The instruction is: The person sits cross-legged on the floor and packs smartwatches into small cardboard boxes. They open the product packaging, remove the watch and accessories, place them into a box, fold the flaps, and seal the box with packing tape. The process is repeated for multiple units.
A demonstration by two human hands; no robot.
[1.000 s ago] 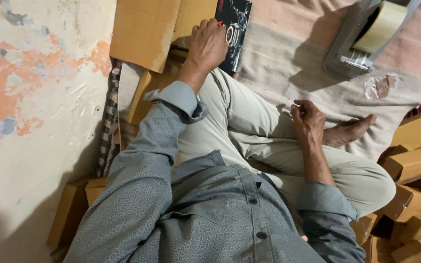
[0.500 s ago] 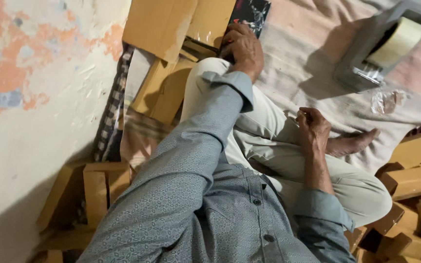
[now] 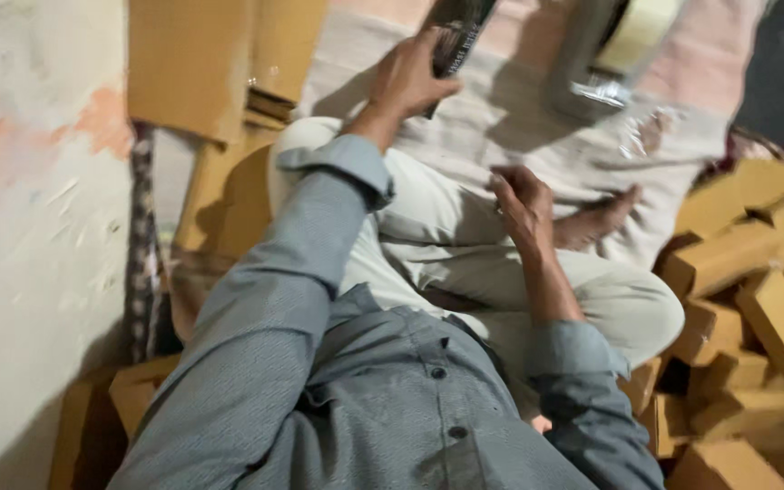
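Observation:
I sit cross-legged on a pale cloth. My left hand reaches forward past my knee and is closed on the lower edge of a flat black packet with light print, which is lifted and tilted above the cloth. My right hand rests over my pale trouser leg with its fingers curled in; whether it pinches anything small is unclear. My bare foot lies just to the right of it.
A tape dispenser with a roll of tan tape stands on the cloth beyond my legs. Several small cardboard boxes are piled at the right. Flat cardboard sheets lean by the painted wall.
My left hand has moved right from the cardboard sheets to the black packet, closed on it and raised it. The right hand has stayed over my leg.

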